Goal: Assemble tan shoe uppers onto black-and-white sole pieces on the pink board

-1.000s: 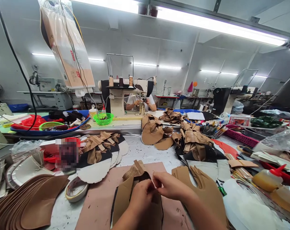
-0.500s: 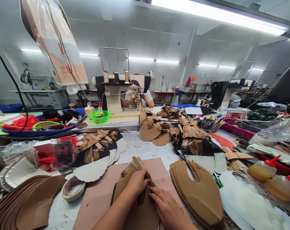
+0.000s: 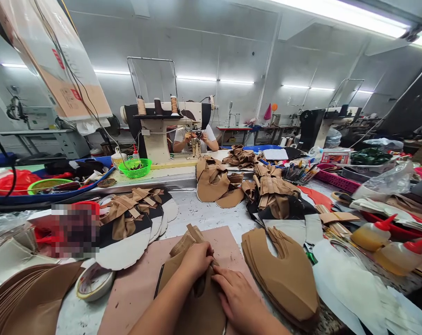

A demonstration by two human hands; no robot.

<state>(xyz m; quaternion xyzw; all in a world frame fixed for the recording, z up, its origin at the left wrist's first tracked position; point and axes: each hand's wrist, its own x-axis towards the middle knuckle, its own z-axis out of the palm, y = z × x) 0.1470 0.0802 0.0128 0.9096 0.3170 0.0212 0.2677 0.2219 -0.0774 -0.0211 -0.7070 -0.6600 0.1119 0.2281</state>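
A brown fabric piece (image 3: pixel 200 311) with straps at its far end lies on a pink board (image 3: pixel 127 284). My left hand (image 3: pixel 197 260) is closed on the piece near its inner edge, the fingers curled and pinching. My right hand (image 3: pixel 237 293) rests on the right part of the same piece, its fingertips pressed at the edge beside the left fingers. Both hands nearly touch. The spot under the fingertips is hidden. To the right of the board lies a stack of brown curved pieces (image 3: pixel 284 274).
A tape roll (image 3: pixel 95 280) and brown panels (image 3: pixel 33 298) lie left. Strapped pieces (image 3: pixel 127 223) sit behind. Glue bottles (image 3: pixel 373 232) and white sheets (image 3: pixel 360 284) stand or lie right. A person (image 3: pixel 211 139) works at a sewing machine (image 3: pixel 155 135) beyond.
The view has turned slightly, so the scene sits a little further left. Both hands keep nearly the same hold on the brown piece, with the right fingers shifted slightly toward the left hand.
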